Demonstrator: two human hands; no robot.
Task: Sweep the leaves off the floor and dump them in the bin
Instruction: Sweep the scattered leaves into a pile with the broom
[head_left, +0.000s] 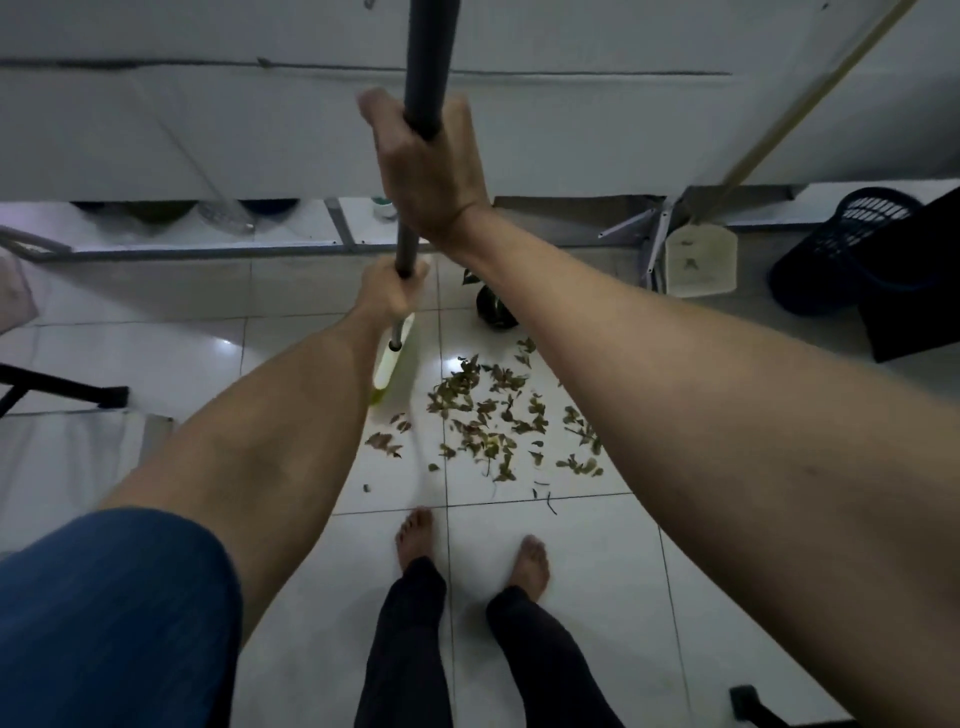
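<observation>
Both hands grip a broom by its dark handle (428, 67). My right hand (426, 166) holds it high up, and my left hand (395, 291) holds it lower down. The yellow-green broom head (392, 364) rests on the white tiled floor, just left of a scatter of dry leaves (493, 415). A pale dustpan (701, 262) with a long handle leans at the wall to the right. A dark blue slatted bin (841, 249) lies tilted at the far right.
My bare feet (467, 551) stand just behind the leaves. A small dark round object (493, 309) sits beyond the leaves. A low shelf with bowls (156, 213) runs along the wall. A black chair leg (62, 389) is at left, a black box (914, 291) at right.
</observation>
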